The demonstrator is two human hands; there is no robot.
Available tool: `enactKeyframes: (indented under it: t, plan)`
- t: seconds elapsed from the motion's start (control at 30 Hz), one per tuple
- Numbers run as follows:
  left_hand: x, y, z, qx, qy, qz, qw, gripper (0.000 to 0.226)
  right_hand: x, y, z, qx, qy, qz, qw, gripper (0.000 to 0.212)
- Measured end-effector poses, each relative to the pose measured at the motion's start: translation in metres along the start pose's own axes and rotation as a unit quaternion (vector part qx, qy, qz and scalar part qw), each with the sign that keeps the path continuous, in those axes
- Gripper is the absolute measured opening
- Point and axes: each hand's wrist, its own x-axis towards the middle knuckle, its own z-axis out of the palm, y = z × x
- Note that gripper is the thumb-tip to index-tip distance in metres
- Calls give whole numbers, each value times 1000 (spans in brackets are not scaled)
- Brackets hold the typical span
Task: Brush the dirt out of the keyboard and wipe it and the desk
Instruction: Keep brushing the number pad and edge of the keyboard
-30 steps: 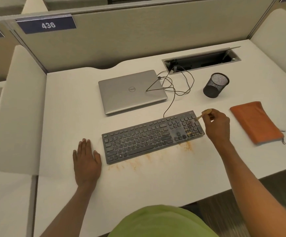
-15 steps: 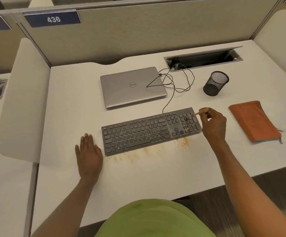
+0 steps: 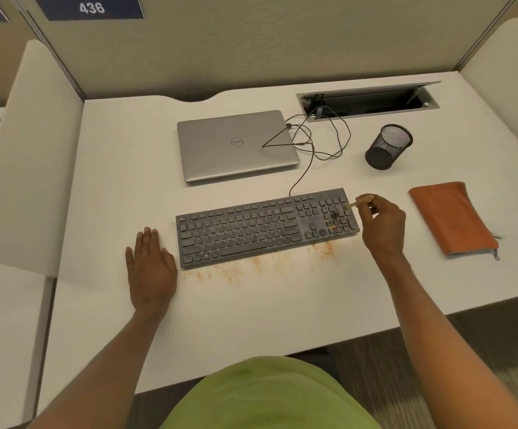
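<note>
Broadly, the surface (image 3: 282,311) bears orange dirt (image 3: 322,249) just before the stiff, likely light keyboard (image 3: 251,232); our left grip (image 3: 151,267) lies flat and empty just beside it. Our right grip (image 3: 383,226) pinches the slim brush (image 3: 357,202) by its handle, bristles at the number keys.

Bare desk (image 3: 282,311) near; laptop (image 3: 236,144) blocks behind keyboard (image 3: 264,227).

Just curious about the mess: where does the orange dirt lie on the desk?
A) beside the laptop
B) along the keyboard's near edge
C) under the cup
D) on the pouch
B: the dirt is strewn on the desk just in front of the keyboard.
</note>
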Motion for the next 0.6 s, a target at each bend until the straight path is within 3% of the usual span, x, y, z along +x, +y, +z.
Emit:
enactKeyframes:
  t: [0.23,0.43,0.6]
  plan:
    - [0,-2,1,3,4,3,1000,62,1,14,-1,-82,-85,-37,992,17]
    - [-1,-2,2,9,5,3,1000,62,7,0,-1,-71,-104,-144,982,16]
    - [-1,-2,2,6,7,2,1000,62,11,-19,8,-73,-173,-189,964,17]
